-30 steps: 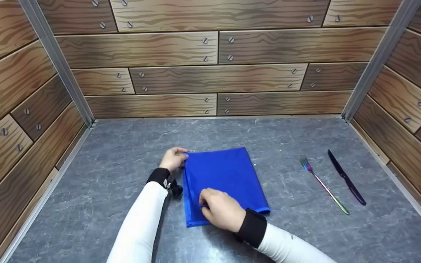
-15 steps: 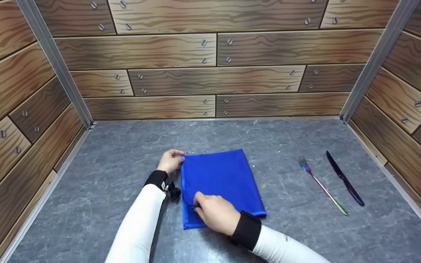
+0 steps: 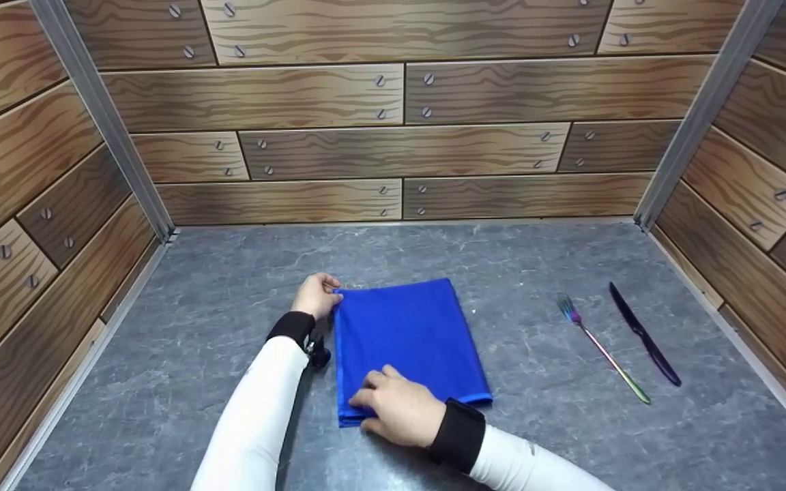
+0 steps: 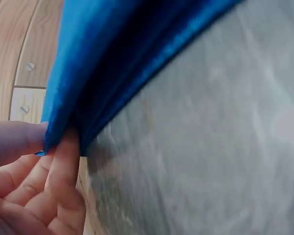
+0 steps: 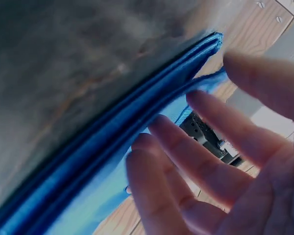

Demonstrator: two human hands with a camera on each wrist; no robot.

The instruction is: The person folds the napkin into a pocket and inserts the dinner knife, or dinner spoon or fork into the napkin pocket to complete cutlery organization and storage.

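The folded blue hemmed cloth (image 3: 406, 334) lies flat on the gray marbled tabletop (image 3: 229, 273), just ahead of the person. At its 11 o'clock corner, the left hand (image 3: 314, 296) pinches the fabric between thumb and fingers, probably to anchor that corner and keep the layers lined up. At its 7 o'clock corner, the right hand (image 3: 401, 408) has its fingers spread and lightly bent, clamped on nothing, apparently to settle the near edge; whether every fingertip touches is unclear. The left forearm reaches in from 7 o'clock, the right from 5. Well apart at 3 o'clock lie an iridescent dinner fork (image 3: 599, 341) and, beyond it, a dark purple table knife (image 3: 641, 330), perhaps set aside to leave the cloth room.
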